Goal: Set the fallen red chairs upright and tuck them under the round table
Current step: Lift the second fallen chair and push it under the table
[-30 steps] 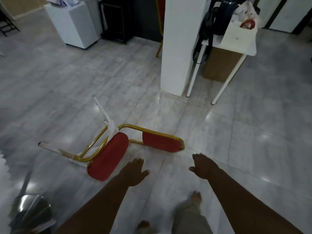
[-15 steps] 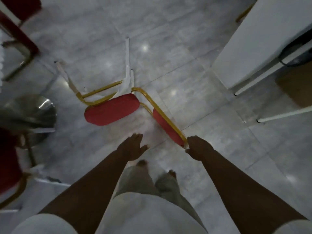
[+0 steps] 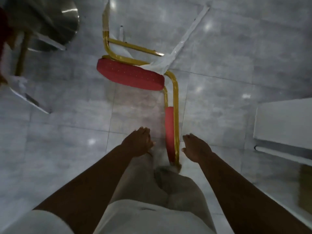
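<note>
A fallen red chair (image 3: 131, 76) with a gold frame lies on its side on the grey tiled floor, legs wrapped in white plastic pointing away from me. Its red backrest (image 3: 169, 132) runs toward my feet. My left hand (image 3: 139, 143) hovers just left of the backrest, fingers loosely curled, holding nothing. My right hand (image 3: 196, 148) hovers just right of the gold backrest rail, fingers apart, not touching it. The round table's shiny metal base (image 3: 50, 22) shows at the top left.
Another red chair (image 3: 5, 48) with a gold leg stands at the far left edge beside the metal base. A white pillar or cabinet (image 3: 283, 122) and a white table leg (image 3: 283, 152) are at the right. My legs and feet are below the backrest.
I have stepped closer and bent over the chair; the view now looks straight down. Both hands moved to either side of the backrest. The right hand no longer touches the rail's end.
</note>
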A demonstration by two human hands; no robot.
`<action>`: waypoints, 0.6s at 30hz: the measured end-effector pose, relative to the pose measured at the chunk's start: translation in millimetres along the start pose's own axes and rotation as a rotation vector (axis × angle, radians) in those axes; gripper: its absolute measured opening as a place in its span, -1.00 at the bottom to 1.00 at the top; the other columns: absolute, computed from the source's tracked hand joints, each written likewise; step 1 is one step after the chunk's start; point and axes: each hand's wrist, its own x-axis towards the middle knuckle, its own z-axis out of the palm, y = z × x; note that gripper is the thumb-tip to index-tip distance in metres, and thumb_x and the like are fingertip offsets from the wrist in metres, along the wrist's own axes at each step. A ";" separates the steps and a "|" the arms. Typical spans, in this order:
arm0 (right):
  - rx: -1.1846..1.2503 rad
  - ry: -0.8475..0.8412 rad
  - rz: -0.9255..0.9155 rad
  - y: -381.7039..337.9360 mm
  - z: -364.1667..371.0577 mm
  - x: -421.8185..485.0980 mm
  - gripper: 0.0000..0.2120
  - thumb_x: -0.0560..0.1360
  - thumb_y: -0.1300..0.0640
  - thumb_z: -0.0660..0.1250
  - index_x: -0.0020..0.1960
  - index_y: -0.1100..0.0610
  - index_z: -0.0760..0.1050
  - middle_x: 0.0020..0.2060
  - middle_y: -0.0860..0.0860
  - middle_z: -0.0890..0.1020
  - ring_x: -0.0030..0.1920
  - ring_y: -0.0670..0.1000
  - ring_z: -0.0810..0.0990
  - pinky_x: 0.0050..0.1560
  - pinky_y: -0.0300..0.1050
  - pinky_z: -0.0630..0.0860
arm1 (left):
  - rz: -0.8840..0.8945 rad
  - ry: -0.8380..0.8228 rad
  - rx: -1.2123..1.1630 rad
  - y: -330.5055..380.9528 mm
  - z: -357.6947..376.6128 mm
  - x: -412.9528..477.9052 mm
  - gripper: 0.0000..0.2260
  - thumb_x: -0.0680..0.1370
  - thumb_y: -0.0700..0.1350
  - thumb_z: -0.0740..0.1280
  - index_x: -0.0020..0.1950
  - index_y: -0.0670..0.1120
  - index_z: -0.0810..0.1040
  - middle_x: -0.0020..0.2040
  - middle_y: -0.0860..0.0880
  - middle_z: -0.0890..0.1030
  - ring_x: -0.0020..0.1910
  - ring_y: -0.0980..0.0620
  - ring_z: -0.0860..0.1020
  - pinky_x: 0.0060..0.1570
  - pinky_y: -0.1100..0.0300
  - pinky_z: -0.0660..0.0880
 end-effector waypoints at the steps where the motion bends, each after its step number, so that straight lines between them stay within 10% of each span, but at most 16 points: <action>1: -0.039 -0.007 -0.026 3.6 -2.4 11.4 -0.62 0.48 0.04 0.35 0.25 0.12 0.40 0.13 0.08 0.57 0.11 0.06 0.58 0.05 -0.01 0.59 | -0.006 0.010 -0.020 1.0 4.6 4.5 -0.38 0.61 0.15 0.09 0.51 -0.23 0.05 0.55 -0.22 0.10 0.53 -0.16 0.05 0.49 -0.09 0.07; 9: -0.352 -0.209 -0.356 34.8 -5.9 107.9 -0.50 0.47 0.14 0.28 0.37 0.20 0.29 0.33 0.18 0.42 0.36 0.19 0.38 0.26 0.14 0.46 | -0.256 0.227 -0.344 15.0 75.3 33.0 -0.24 0.48 0.31 0.02 0.53 -0.13 0.01 0.57 -0.16 0.03 0.54 -0.16 0.02 0.50 -0.09 0.11; 14: -0.609 -0.257 -0.714 49.6 21.1 146.8 -0.57 0.49 0.23 0.22 0.35 0.27 0.32 0.36 0.21 0.39 0.45 0.21 0.22 0.37 0.15 0.33 | -0.486 0.216 -0.573 63.7 144.8 53.0 -0.29 0.46 0.31 -0.02 0.43 -0.15 0.24 0.41 -0.20 0.37 0.35 -0.23 0.40 0.25 -0.15 0.43; 18: -0.876 -0.318 -0.992 42.8 76.8 158.4 -0.52 0.44 0.22 0.30 0.34 0.27 0.33 0.34 0.24 0.41 0.46 0.25 0.18 0.47 0.19 0.16 | -0.583 0.237 -0.740 95.9 207.9 67.1 -0.41 0.58 -0.01 0.20 0.53 -0.16 0.05 0.55 -0.16 0.11 0.52 -0.14 0.11 0.46 -0.05 0.18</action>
